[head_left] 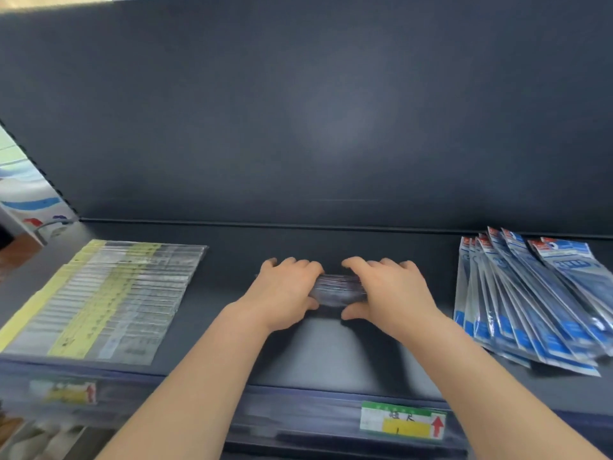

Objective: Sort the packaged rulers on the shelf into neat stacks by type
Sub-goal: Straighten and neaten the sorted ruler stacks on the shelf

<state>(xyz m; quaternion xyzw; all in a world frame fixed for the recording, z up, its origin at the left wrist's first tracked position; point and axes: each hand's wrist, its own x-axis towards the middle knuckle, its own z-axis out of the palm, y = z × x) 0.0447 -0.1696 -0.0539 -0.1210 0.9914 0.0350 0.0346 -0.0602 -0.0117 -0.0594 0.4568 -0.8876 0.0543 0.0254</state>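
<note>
Grip: our left hand and right hand clasp the ruler bundle by its ends
Feel: we judge it light, stiff, slippery

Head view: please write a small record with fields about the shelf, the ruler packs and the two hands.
surface: dark shelf, price tag on its front edge
left side: yellow packs, overlapped in an even row
right side: blue packs, fanned out loosely
middle: clear bundle, between both hands
left hand: grips the bundle's left end
right hand: grips the bundle's right end
</note>
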